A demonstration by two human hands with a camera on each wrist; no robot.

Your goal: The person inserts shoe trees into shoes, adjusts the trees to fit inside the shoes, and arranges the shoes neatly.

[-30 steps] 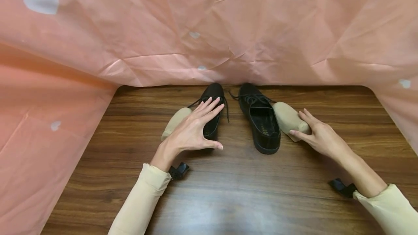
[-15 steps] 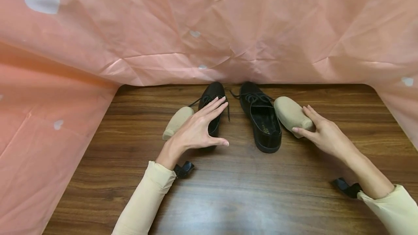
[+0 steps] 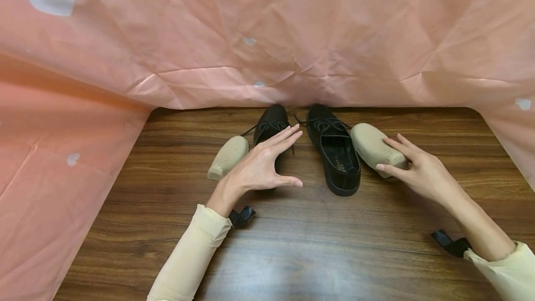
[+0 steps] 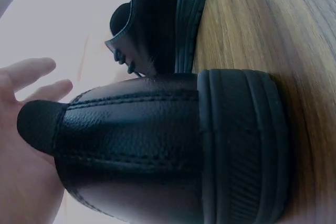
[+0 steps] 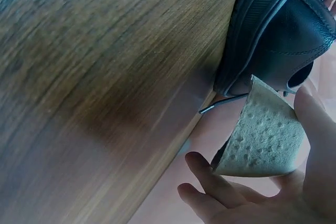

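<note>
The right hand (image 3: pixel 426 175) held a beige, rounded, toe-shaped shoe insert (image 3: pixel 369 143) between its thumb and fingers; the right wrist view showed the insert's dimpled end between them. From above, the insert sat against the outer side of the right black leather lace-up shoe (image 3: pixel 340 182), but whether the two touched could not be told. The left hand (image 3: pixel 261 168) gripped nothing: its fingers were extended and its thumb spread wide, above the left black leather lace-up shoe (image 3: pixel 271 116). Contact there could not be told either. A second beige, rounded shoe insert (image 3: pixel 227 157) lay on the outer side of the left shoe, near that wrist.

Both shoes stood upright, toes just by the far edge of the brown wood-grain surface (image 3: pixel 313 250), where a pink sheet with pale hearts (image 3: pixel 334 27) rose. Bare wood ran between the shoes, narrow at the toes and wider at the heels. More bare wood spread on the near side and out to the right of the right hand.

Gold lettering (image 3: pixel 341 164) marked the right shoe's insole, too small to read.
</note>
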